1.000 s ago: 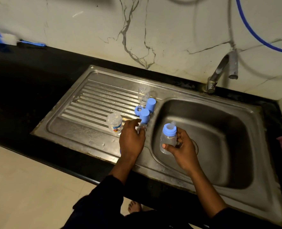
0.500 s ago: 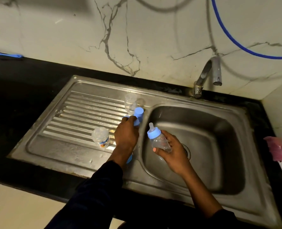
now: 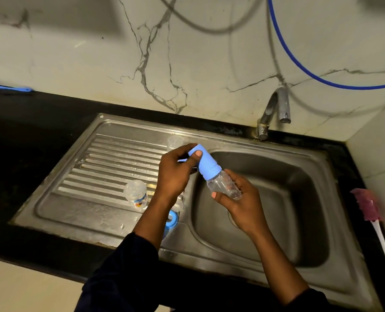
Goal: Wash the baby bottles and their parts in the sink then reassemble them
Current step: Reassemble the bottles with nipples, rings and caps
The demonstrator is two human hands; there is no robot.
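Flanking hands (image 3: 209,188): bottle (image 3: 135,195), perhaps ring (image 3: 172,219).

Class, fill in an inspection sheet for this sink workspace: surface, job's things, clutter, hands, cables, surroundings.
Surface: wet steel drainboard set in a black counter.
Job's things: clear bottle with blue cap on it, tilted over the basin; second bottle on the drainboard; blue ring near the basin edge.
Clutter: pink brush at right.
Hands: left hand on the cap, right hand on the bottle.
Cables: blue hose across the wall.
Surroundings: marble wall, tap with no water running.
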